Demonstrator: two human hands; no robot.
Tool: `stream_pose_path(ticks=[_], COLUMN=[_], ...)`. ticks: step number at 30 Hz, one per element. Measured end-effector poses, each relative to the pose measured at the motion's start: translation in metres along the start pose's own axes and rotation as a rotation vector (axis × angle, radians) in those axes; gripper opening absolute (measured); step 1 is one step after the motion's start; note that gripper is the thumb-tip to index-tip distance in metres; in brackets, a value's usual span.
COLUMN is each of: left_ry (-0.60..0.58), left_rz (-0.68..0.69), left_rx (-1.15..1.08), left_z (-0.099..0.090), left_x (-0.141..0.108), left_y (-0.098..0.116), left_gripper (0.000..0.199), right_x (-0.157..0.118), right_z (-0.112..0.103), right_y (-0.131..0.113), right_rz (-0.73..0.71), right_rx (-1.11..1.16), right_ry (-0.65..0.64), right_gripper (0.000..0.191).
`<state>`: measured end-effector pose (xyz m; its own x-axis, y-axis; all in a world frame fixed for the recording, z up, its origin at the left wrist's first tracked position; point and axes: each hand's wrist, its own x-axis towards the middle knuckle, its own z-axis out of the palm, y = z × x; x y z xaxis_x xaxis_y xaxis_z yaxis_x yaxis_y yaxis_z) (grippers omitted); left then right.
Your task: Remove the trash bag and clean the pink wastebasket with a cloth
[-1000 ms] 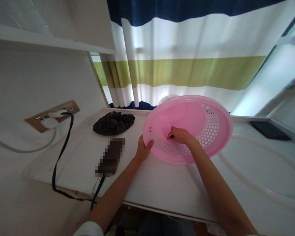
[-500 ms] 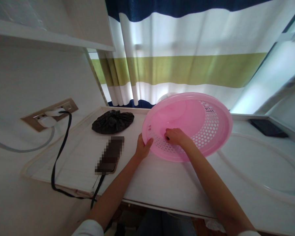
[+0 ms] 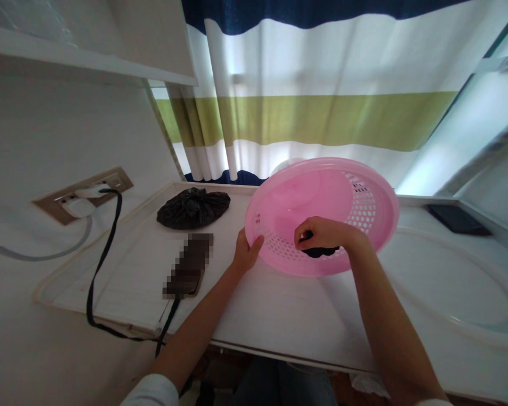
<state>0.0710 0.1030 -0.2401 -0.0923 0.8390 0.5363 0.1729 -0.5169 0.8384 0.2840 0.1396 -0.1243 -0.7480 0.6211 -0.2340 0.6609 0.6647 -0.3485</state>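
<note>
A pink plastic laundry basket (image 3: 322, 194) with perforated walls is tilted towards me on the white desk. My left hand (image 3: 247, 252) grips its left rim, thumb on the inner side and fingers behind. Inside the basket's mouth is my right hand (image 3: 317, 232), its fingers closed on a soft black piece that looks like cloth (image 3: 319, 252). Part of that black piece hangs below the fingers, in front of the perforated near wall; the hand hides the rest, and I cannot make out its exact kind.
Left of the basket lie a knotted black plastic bag (image 3: 193, 208) and a blurred-out phone (image 3: 188, 268) with a black cable (image 3: 93, 287) running to the wall socket (image 3: 82, 194). A flat dark object (image 3: 458, 220) rests at the back right. A striped curtain (image 3: 322, 121) hangs behind.
My right hand has moved right and towards me inside the basket, and the black piece now shows below its fingers. My left hand has stayed on the rim.
</note>
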Motion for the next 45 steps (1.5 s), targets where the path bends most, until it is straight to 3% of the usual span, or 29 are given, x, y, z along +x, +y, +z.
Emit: stream_pose_path(ticks=[3,6,12,23,35,45], left_ry=[0.020,0.043,0.034,0.020,-0.008,-0.010], left_rz=[0.012,0.013,0.045,0.030,0.045,0.045], left_rx=[0.034,0.057,0.089,0.083,0.108,0.071], left_z=[0.000,0.001,0.001,0.000,-0.001,0.000], left_x=[0.000,-0.001,0.000,0.000,0.000,0.000], left_y=[0.001,0.001,0.003,0.009,0.001,-0.001], left_gripper=[0.038,0.038,0.037,0.037,0.040,0.039], right_x=[0.014,0.030,0.035,0.045,0.042,0.012], right_z=[0.012,0.023,0.029,0.035,0.033,0.006], right_y=[-0.009,-0.019,-0.027,-0.017,-0.021,-0.019], right_rz=[0.118,0.129,0.086,0.042,0.008,0.026], right_rx=[-0.226,-0.325,-0.356,-0.326,-0.397,-0.354], right_ry=[0.092,0.053,0.042,0.005,0.064,0.210], right_gripper=[0.018,0.018,0.017,0.021,0.024,0.021])
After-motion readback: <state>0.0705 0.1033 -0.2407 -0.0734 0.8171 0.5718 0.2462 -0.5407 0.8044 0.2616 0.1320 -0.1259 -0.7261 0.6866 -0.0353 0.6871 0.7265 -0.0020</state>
